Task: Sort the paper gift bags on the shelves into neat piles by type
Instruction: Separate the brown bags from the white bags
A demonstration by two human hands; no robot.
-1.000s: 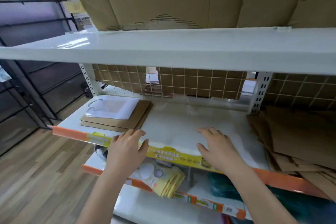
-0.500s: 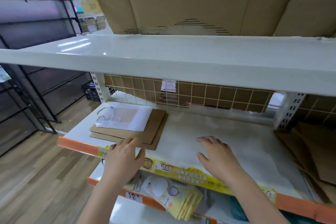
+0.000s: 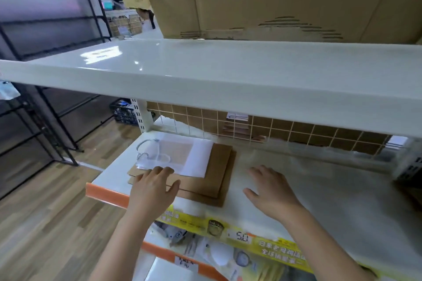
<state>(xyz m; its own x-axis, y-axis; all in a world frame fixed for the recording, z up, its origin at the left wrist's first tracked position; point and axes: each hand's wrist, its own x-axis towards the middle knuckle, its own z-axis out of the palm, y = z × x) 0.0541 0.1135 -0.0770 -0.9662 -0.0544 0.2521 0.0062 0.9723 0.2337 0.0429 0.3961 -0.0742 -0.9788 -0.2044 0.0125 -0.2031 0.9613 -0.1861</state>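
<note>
On the white shelf [image 3: 319, 189], left hand [image 3: 151, 189] fingers flat on brown bags [image 3: 205, 180], right hand [image 3: 271, 191] spread, empty

A shop: white metal display shelves [image 3: 205, 70] edged with orange price-label strips [image 3: 107, 196], a yellow "5.0" price tag [image 3: 241, 237], and black empty racks [image 3: 52, 29] along the aisle.
</note>
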